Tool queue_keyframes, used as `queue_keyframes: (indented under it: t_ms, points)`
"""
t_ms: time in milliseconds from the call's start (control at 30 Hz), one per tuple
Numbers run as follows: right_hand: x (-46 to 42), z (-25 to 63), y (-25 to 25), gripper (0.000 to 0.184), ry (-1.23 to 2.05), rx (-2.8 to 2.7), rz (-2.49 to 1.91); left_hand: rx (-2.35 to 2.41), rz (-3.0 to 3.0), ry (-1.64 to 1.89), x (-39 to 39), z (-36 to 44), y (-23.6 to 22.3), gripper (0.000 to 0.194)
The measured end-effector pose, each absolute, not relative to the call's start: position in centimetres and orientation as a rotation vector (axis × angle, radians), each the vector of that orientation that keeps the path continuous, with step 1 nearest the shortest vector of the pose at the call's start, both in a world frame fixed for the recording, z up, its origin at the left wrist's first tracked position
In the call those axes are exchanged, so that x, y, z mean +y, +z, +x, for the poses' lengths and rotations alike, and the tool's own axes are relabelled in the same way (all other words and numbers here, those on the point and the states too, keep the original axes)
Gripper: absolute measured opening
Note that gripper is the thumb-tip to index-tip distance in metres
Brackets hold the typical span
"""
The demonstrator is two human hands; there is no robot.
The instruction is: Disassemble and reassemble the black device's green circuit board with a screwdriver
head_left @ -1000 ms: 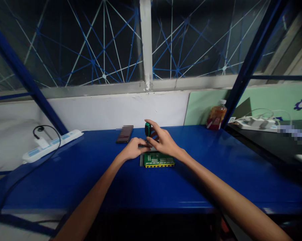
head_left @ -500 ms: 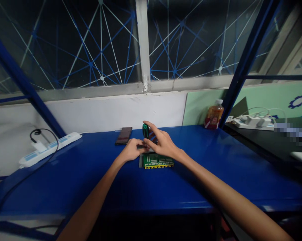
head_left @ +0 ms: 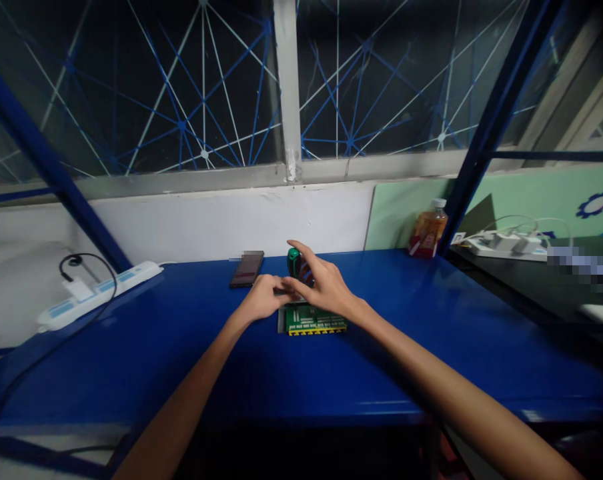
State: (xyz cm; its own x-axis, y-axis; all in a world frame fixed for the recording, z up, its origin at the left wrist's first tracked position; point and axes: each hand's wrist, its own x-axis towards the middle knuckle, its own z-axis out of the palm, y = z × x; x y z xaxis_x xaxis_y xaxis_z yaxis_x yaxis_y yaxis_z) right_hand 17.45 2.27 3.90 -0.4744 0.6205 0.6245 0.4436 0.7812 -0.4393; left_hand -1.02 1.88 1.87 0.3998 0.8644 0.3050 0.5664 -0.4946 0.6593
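A screwdriver with a green and black handle (head_left: 294, 263) stands close to upright over a green circuit board (head_left: 316, 320) with a yellow front edge. My right hand (head_left: 329, 283) curls around the handle from the right, its index finger reaching past the top. The thumb lies low, by the fingertips of my left hand. My left hand (head_left: 264, 298) is closed at the board's back left, fingers together near the foot of the screwdriver. What its fingertips grip is hidden, as are the screwdriver's tip and the back of the board.
The board lies on a blue table (head_left: 221, 393). A dark phone (head_left: 247, 269) lies behind my left hand. At the left is a white power strip (head_left: 106, 293) with a black cable. A drink bottle (head_left: 428, 229) stands at the back right, before another power strip (head_left: 511, 245).
The screwdriver handle has shifted slightly right and turned a little. My right thumb has moved slightly left, over the left fingertips. My left hand is nearly still.
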Motion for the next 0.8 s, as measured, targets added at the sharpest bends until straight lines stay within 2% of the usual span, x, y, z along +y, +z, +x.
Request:
queue_keyframes:
  t_ms: [800]
  points:
    - [2.08, 17.27, 3.85, 0.066, 0.307, -2.183, -0.764, 1.172, 2.257, 0.799, 1.66, -1.06, 2.31, 0.022]
